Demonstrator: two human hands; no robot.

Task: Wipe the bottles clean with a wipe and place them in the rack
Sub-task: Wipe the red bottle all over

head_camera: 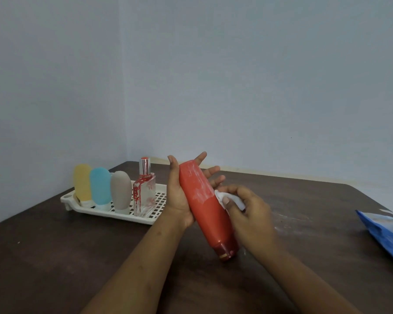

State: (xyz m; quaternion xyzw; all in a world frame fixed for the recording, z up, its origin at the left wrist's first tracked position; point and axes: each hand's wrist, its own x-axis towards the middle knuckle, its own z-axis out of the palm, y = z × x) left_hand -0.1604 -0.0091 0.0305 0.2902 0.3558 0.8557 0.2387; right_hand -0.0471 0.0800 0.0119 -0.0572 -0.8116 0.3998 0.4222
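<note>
Cradling the red bottle [204, 207] on a spread left hand [179, 196], right hand [247, 214] pinching the wipe [222, 197] at its side, best sweep firmly up over the whitish film [197, 180]

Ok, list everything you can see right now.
yellow squeeze bottle: 1, yellow, rack's left end
blue squeeze bottle: 1, blue, rack
grey squeeze bottle: 1, grey, rack
perfume bottle: 1, clear with red pattern, rack
rack: 1, white, table's far left
red bottle: 1, red, left palm
wipe: 1, white, against red bottle
packet: 1, blue, table's right edge
table: 1, dark brown
left hand: 1, under red bottle
right hand: 1, fingers pinch wipe
</note>
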